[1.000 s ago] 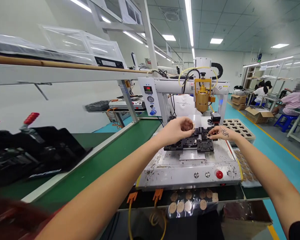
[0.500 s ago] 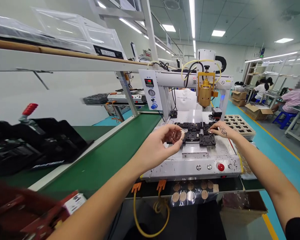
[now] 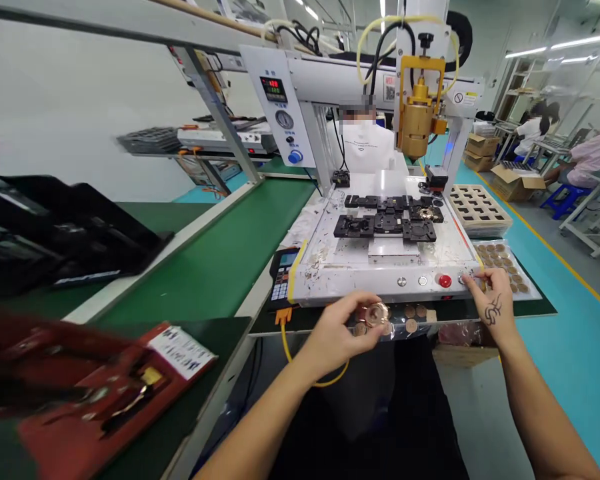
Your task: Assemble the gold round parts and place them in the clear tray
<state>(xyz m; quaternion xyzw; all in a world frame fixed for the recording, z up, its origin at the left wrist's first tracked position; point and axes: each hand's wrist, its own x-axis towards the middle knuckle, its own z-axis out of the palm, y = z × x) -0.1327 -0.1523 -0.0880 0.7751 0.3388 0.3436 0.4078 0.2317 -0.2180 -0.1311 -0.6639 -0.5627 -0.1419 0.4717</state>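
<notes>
My left hand point(image 3: 343, 330) is closed on a round copper-coloured ring part point(image 3: 376, 314), pinched between thumb and fingers in front of the machine's near edge. My right hand point(image 3: 495, 300) is at the right end of the front panel. Its thumb touches the round silver button point(image 3: 463, 279) there, and the other fingers are apart with nothing between them. Black fixture blocks point(image 3: 389, 222) lie on the white machine bed, and a round shiny metal part point(image 3: 427, 213) rests in the right-hand one. Above them hangs a brass-coloured press head point(image 3: 416, 127).
A red button point(image 3: 445, 281) is on the panel beside my right hand. Round brown discs point(image 3: 503, 263) lie on a sheet at right, with a beige slotted tray point(image 3: 480, 207) behind. At left are a green belt point(image 3: 220, 260) and a red clamp fixture point(image 3: 115, 400). A person sits behind the machine.
My right hand has left the fixture and come down to the panel button. My left hand has drawn back from the fixture, still holding the ring part. The view has tilted down.
</notes>
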